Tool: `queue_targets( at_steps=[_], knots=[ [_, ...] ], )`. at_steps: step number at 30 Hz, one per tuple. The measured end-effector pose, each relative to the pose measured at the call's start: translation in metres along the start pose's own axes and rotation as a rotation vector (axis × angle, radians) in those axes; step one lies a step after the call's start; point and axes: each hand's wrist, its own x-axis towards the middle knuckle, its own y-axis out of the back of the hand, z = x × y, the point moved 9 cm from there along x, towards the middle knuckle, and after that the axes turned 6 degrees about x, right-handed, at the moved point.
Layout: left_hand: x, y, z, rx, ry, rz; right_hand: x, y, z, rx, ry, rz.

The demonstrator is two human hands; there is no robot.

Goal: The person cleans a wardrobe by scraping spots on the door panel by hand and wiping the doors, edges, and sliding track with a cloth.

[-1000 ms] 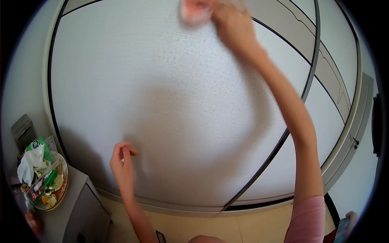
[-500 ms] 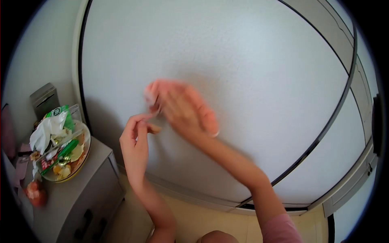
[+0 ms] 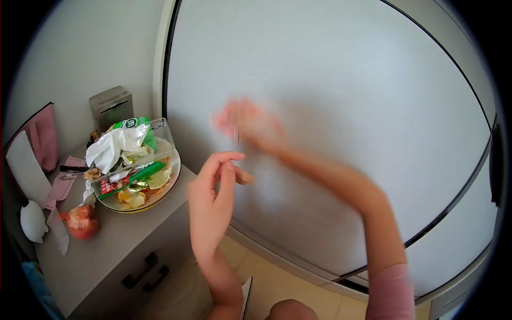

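Observation:
Against the pale wardrobe door [image 3: 330, 106], my right hand [image 3: 256, 128] is smeared by motion and holds a pink cloth [image 3: 226, 116], also blurred. My left hand [image 3: 213, 184] is raised just below and to the left of it. Its fingers are curled together round a small brownish thing [image 3: 244, 176], mostly hidden, which I cannot make out. A plate [image 3: 175, 184] on the grey cabinet at the left bears peelings, wrappers, a clear plastic box and a crumpled white bag [image 3: 114, 149].
The cabinet top [image 3: 114, 248] also carries a reddish round fruit [image 3: 82, 222], a grey metal box [image 3: 112, 108], a white rounded object [image 3: 33, 221] and a mirror with pink cloth in it. Dark handles [image 3: 140, 271] stick out from the cabinet front. My knee shows at the bottom.
The view has turned left and down, bringing the cabinet nearer the middle. My right hand has come down from high on the door with the pink cloth. My left hand keeps its curled shape.

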Motion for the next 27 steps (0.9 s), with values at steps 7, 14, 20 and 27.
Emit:
queue_targets(
  at_steps=[7,14,20,27],
  knots=[
    [0.005,0.005,0.003,0.034,-0.068,-0.092,0.143,0.175,0.047,-0.898,-0.021,0.545],
    [0.010,0.009,0.006,-0.017,-0.108,-0.085,0.091,-0.044,-0.013,-1.063,0.210,0.419],
    [0.000,0.026,0.005,-0.077,-0.070,0.022,0.118,0.020,0.007,-1.053,0.193,0.422],
    [0.021,0.038,-0.017,-0.268,-0.106,0.200,0.168,0.190,0.060,-1.012,-0.152,0.639]
  ],
)
